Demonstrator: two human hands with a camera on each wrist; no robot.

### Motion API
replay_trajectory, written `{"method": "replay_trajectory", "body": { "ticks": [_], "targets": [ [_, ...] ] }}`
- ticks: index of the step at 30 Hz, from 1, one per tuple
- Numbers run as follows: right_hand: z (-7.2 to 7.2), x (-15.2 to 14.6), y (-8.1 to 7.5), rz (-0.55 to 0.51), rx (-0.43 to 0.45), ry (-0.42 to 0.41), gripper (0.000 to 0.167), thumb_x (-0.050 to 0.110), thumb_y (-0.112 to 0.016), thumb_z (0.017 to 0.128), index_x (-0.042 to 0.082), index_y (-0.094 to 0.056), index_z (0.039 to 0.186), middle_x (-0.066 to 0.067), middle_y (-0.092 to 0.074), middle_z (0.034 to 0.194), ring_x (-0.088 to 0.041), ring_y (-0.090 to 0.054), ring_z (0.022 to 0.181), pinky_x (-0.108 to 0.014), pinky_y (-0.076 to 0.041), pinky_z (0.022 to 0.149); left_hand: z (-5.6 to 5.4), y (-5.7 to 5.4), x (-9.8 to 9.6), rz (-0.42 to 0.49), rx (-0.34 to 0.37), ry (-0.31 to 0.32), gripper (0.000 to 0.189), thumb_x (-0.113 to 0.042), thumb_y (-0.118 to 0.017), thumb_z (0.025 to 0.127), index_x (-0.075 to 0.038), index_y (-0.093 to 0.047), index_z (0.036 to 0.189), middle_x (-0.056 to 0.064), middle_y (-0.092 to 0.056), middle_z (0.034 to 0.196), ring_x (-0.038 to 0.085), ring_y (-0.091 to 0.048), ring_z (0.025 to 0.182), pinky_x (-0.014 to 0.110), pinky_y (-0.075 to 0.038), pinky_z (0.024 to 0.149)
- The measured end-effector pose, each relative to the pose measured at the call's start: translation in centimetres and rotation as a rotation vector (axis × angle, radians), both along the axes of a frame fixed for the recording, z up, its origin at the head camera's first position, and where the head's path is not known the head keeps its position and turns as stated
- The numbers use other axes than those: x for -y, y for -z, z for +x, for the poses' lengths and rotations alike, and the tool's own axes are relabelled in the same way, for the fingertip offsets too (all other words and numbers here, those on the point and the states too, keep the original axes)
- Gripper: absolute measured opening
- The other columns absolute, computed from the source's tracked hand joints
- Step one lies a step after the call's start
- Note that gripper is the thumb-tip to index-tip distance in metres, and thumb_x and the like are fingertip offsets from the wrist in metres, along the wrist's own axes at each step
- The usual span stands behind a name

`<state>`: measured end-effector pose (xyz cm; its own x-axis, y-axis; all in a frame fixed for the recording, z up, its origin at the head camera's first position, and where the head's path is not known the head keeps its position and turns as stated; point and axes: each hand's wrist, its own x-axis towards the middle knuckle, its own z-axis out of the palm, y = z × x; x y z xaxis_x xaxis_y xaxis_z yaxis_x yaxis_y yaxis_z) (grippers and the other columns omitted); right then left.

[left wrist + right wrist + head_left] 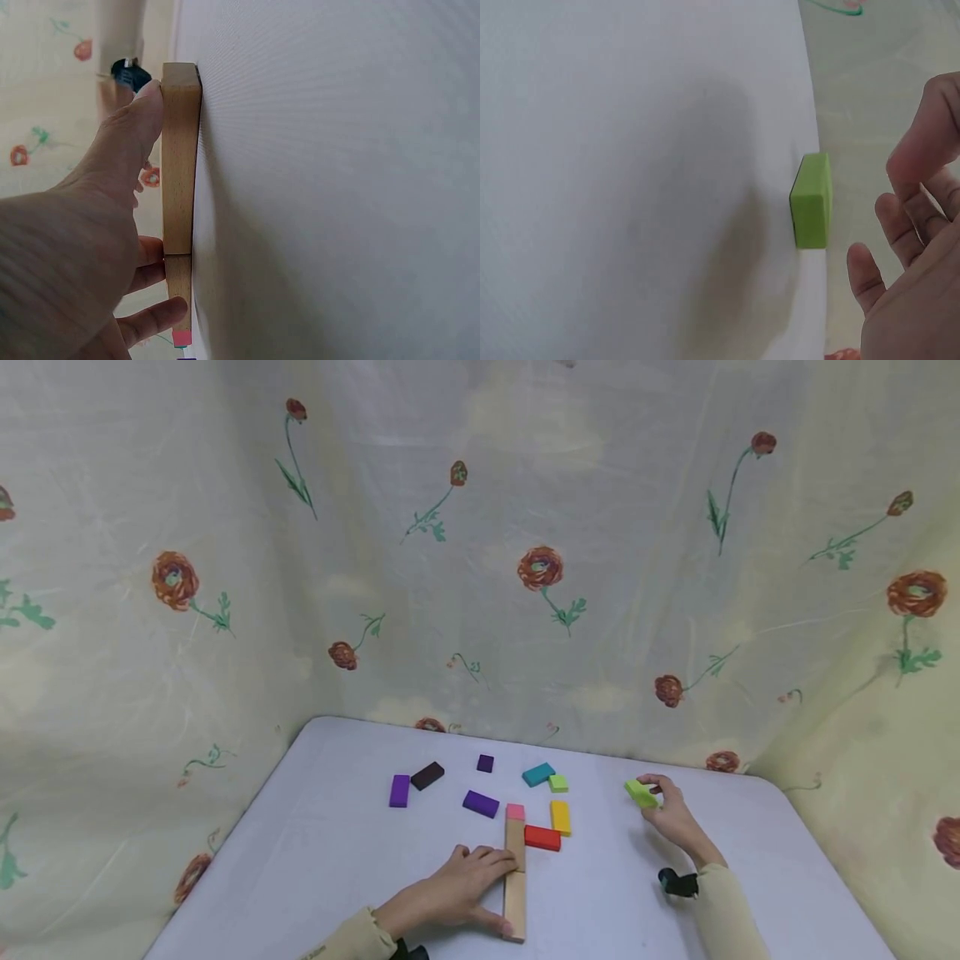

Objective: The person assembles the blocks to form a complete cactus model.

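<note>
Two plain wooden blocks lie end to end, the near one (515, 897) and the far one (515, 835), with a small pink block (515, 811) at the far end. My left hand (467, 887) rests on them, its thumb at the near block's outer end and its fingers spread along their left side. In the left wrist view a fingertip (178, 306) touches the far block. Over at the right, my right hand (673, 817) is beside a light green block (639, 792). The right wrist view shows a gap between its loosely bent fingers and that green block (811, 217), which sits on the table.
A red block (542, 837) lies right of the wooden row, near a yellow block (560, 818). Farther back are teal (537, 775), small green (558, 784), purple (481, 803) and dark (427, 776) blocks. Flowered cloth (480, 610) hangs behind the white table (300, 843).
</note>
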<state>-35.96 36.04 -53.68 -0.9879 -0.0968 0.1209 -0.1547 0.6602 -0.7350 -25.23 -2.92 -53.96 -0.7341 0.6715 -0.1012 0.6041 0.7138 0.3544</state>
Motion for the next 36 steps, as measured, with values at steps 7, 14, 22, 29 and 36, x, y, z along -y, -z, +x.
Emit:
{"method": "replay_trajectory", "body": {
  "ticks": [7,14,22,29,36],
  "targets": [
    [-0.5,-1.5,0.1,0.045,0.101,-0.004,0.069,-0.005,-0.054,0.081,0.006,-0.032,0.145,-0.028,-0.024,0.148,-0.047,-0.023,0.133,-0.071,-0.024,0.1,-0.1,0.3,0.0,-0.003,-0.017,-0.001,0.092,-0.079,-0.057,0.071,-0.028,-0.04,0.146,-0.01,-0.041,0.149,0.015,-0.04,0.133,0.053,-0.037,0.101],
    [-1.4,-2.7,0.1,0.067,0.211,-0.008,0.075,0.0,-0.054,0.084,0.012,-0.025,0.152,-0.031,-0.016,0.151,-0.051,-0.018,0.135,-0.074,-0.022,0.099,-0.2,0.4,-0.1,-0.007,-0.003,-0.011,0.092,-0.079,-0.058,0.07,-0.029,-0.04,0.145,-0.011,-0.042,0.148,0.015,-0.04,0.133,0.054,-0.036,0.102],
    [-2.3,-2.9,0.8,0.081,0.264,-0.021,0.072,0.002,-0.053,0.086,0.011,-0.027,0.152,-0.035,-0.019,0.149,-0.051,-0.023,0.132,-0.071,-0.023,0.101,-0.1,0.2,0.0,-0.007,0.002,-0.007,0.092,-0.078,-0.059,0.07,-0.029,-0.04,0.146,-0.011,-0.041,0.149,0.014,-0.039,0.133,0.053,-0.036,0.102],
    [-3.0,-2.9,1.5,0.129,0.26,-0.005,0.067,0.008,-0.057,0.088,0.007,-0.031,0.15,-0.035,-0.021,0.15,-0.048,-0.034,0.128,-0.063,-0.031,0.1,-0.2,0.2,0.0,-0.003,0.006,-0.003,0.091,-0.078,-0.058,0.07,-0.03,-0.04,0.146,-0.012,-0.041,0.149,0.014,-0.039,0.133,0.052,-0.036,0.101],
    [-3.5,-2.7,1.7,0.161,0.191,-0.05,0.067,0.003,-0.056,0.086,0.003,-0.033,0.148,-0.032,-0.025,0.151,-0.049,-0.033,0.13,-0.063,-0.03,0.1,-0.3,0.4,0.1,0.008,-0.011,0.004,0.091,-0.079,-0.057,0.071,-0.029,-0.04,0.145,-0.012,-0.041,0.149,0.014,-0.039,0.133,0.052,-0.036,0.101]
  ]
}}
